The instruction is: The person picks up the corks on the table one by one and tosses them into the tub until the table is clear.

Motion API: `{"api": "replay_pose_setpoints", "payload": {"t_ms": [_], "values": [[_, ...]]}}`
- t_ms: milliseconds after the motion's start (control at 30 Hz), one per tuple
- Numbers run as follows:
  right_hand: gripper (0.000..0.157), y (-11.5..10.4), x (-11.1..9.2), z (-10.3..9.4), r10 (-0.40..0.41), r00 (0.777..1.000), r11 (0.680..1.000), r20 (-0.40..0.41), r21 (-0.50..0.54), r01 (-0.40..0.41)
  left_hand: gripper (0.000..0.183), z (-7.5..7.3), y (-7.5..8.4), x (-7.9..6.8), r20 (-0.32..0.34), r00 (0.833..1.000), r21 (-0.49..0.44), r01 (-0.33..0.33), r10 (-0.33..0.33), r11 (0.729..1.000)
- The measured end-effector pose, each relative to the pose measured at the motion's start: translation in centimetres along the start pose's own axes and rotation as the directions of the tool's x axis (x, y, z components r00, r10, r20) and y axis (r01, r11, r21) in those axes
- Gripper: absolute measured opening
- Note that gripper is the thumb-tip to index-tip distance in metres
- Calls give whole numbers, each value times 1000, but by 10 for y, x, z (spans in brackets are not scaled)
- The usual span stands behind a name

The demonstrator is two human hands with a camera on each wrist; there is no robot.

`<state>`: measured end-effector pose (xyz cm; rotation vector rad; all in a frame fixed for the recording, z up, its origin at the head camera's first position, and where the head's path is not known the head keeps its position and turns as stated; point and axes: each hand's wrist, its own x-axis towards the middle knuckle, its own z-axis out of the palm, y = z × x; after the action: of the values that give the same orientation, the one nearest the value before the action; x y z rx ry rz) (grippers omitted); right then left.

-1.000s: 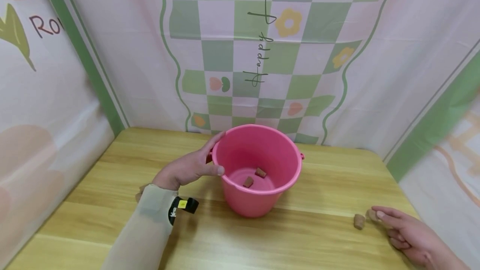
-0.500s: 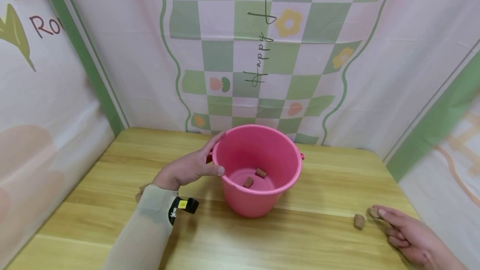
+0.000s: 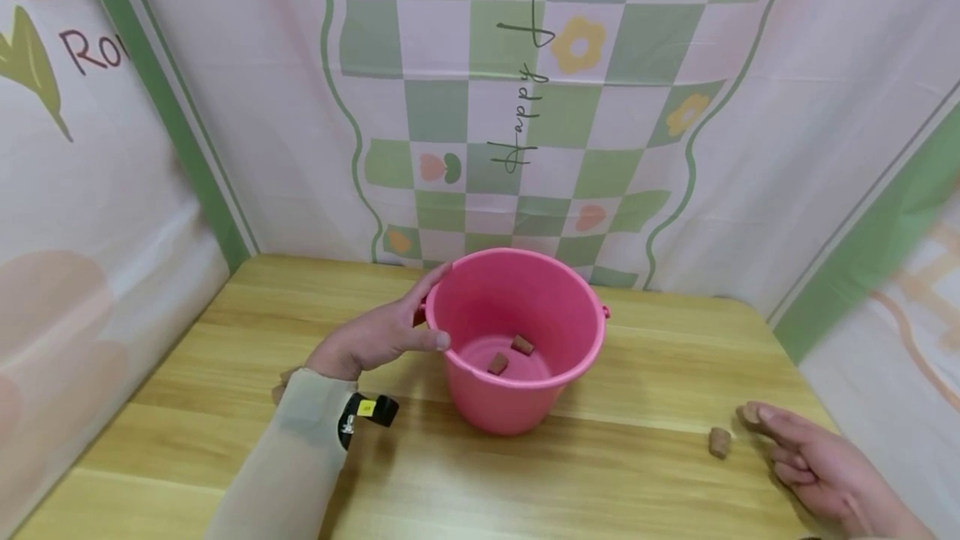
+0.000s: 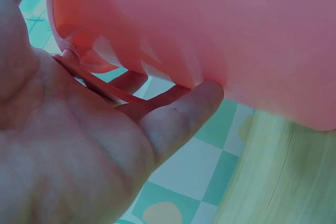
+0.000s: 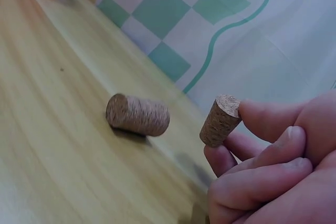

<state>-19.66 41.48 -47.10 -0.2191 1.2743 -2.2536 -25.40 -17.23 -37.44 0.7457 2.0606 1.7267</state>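
Note:
A pink bucket [image 3: 510,407] stands upright on the wooden table, with two corks [image 3: 498,364] lying on its bottom. My left hand [image 3: 371,340] grips the bucket's left rim, thumb over the front and fingers along the outer wall. In the left wrist view those fingers [image 4: 184,114] lie against the pink side by the handle. At the far right my right hand [image 3: 825,465] pinches a cork [image 5: 220,120] between thumb and fingertips, just above the table. Another cork [image 5: 137,115] lies on the table to the left of that hand.
The wooden table [image 3: 600,482] meets a checkered curtain [image 3: 525,107] at the back, and more cloth hangs at both sides. Partly hidden behind the left forearm lies a small brownish thing [image 3: 281,386].
My right hand has lifted slightly with the cork pinched in it. My left hand and the bucket have stayed in place.

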Motion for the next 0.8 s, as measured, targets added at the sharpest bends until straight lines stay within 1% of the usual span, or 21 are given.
{"api": "replay_pose_setpoints", "payload": {"t_ms": [100, 233, 400, 633, 700, 800], "values": [[52, -2, 2, 4, 3, 1000, 1000, 12, 13, -3, 101, 0, 1, 1, 4, 1000, 5, -3, 3, 1000], [53, -4, 6, 9, -14, 999, 1000, 29, 12, 13, 100, 0, 2, 1, 16, 1000, 2, -17, 17, 1000], [53, -5, 11, 16, -33, 998, 999, 61, 27, 31, 101, 0, 2, 1, 8, 1000, 5, -12, 12, 1000], [54, -5, 17, 26, -33, 995, 999, 96, 8, 33, 102, 1, 3, 2, 11, 1000, -9, -17, 17, 1000], [53, -6, 17, 29, -38, 996, 999, 85, -23, 41, 102, 1, 3, 2, 19, 999, -14, -25, 25, 1000], [51, -7, 19, 34, -52, 998, 996, 47, -71, 55, 101, 1, 3, 2, 23, 999, -18, -28, 28, 999]]}}
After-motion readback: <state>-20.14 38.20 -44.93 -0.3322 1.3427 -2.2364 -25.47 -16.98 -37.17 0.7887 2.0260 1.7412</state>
